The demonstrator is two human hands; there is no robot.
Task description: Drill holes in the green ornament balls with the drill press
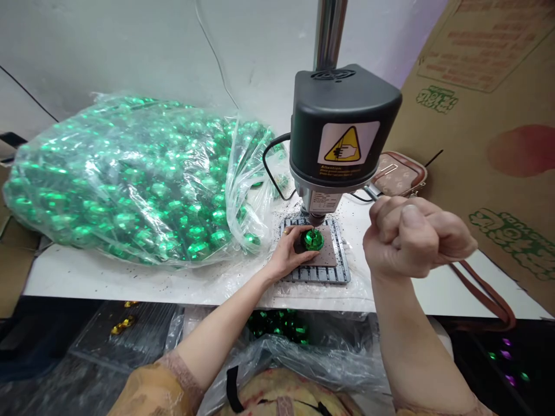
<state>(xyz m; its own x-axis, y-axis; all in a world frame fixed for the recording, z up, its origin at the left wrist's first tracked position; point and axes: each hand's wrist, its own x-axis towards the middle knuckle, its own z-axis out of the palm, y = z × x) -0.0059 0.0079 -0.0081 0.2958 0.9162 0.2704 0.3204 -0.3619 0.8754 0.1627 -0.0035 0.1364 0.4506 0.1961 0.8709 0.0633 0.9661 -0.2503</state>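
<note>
My left hand (287,252) grips a shiny green faceted ball (315,239) between thumb and fingers. It steadies the ball on a flat square pad (327,257) over the slotted metal base (340,274) of a small bench drill press (342,104). The drill's chuck (317,219) is right above the ball, and the tip of the bit appears to meet its top. My right hand (414,237) is closed in a fist around the drill press lever (373,192), of which only a short metal end shows.
A big clear bag (130,179) of green balls fills the left of the white table (130,277). A cardboard box (485,144) and a small brown purse (399,173) stand at right. Dark shavings surround the base. Below the front edge, a plastic bag (321,358) holds green balls.
</note>
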